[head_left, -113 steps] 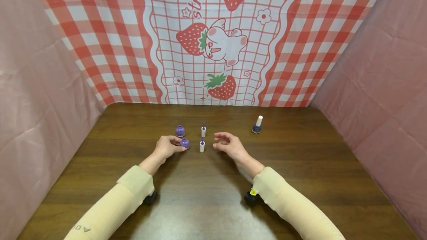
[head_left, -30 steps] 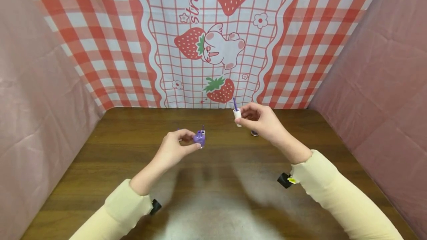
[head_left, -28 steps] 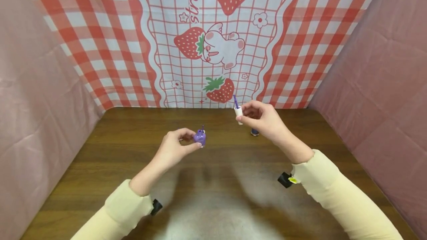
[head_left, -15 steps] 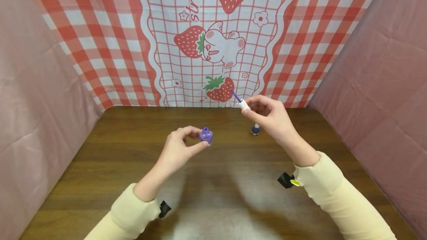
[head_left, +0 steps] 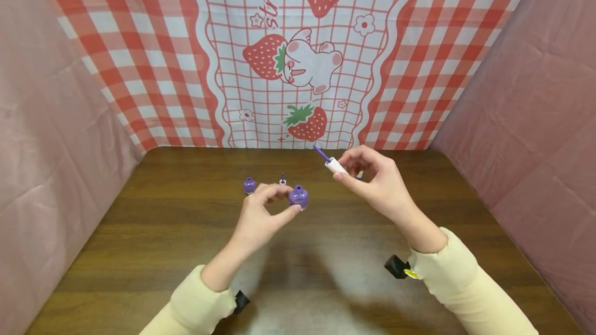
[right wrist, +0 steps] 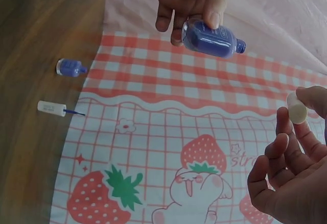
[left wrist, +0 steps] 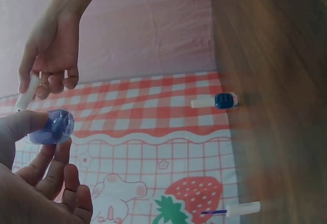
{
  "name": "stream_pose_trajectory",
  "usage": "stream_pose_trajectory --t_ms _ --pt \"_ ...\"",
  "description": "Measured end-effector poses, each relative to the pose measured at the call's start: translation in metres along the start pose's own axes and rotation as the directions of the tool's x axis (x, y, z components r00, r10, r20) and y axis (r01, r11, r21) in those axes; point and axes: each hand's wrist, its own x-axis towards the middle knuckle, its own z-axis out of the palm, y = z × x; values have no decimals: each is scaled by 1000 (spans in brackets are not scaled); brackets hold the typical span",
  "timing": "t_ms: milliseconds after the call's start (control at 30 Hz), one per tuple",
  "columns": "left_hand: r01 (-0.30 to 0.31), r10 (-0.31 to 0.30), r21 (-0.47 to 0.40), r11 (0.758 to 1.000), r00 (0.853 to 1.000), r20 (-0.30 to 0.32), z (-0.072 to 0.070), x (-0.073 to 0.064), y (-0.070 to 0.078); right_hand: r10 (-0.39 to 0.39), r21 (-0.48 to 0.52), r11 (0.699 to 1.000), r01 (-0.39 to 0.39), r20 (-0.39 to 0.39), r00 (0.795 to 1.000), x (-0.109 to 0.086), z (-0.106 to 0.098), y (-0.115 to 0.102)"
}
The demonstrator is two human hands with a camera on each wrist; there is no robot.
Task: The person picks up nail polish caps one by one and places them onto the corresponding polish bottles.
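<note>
My left hand (head_left: 261, 217) pinches an uncapped purple nail polish bottle (head_left: 298, 198) between thumb and fingers, upright above the table. Higher and to the right, my right hand (head_left: 379, 180) pinches a white nail polish cap (head_left: 335, 166), its purple brush tilted up and to the left. Bottle and brush are apart. In the right wrist view the held bottle (right wrist: 212, 39) shows its open neck, and the cap (right wrist: 296, 109) is seen from its closed end. A second open purple bottle (head_left: 250, 185) stands behind my left hand. Beside it another brush cap (head_left: 282, 180) stands brush up, partly hidden by my fingers.
A capped dark blue polish bottle (left wrist: 225, 100) stands on the wooden table (head_left: 186, 231), mostly hidden behind my right hand in the head view. A checked strawberry cloth (head_left: 298, 56) hangs behind the table, with pink cloth (head_left: 517, 92) at both sides.
Since the earliest frame, both hands have lifted a bottle and a brush cap off the table. Lately the left hand moved right with the bottle; the right hand tilted the brush leftward and lowered it slightly.
</note>
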Motion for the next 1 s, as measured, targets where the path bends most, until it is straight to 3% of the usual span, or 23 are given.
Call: stream_pose_trajectory --t_ms 400,667,1000 --pt "28 -27 -9 1000 999 24 11 -10 -11 11 -36 999 -11 25 1000 -9 5 10" --pt "4 -4 -14 1000 1000 26 13 -11 -15 -23 -69 997 26 51 998 -11 5 -14" --pt "-22 22 -17 1000 1000 19 13 -11 -18 -82 -85 992 89 85 993 -9 3 13"
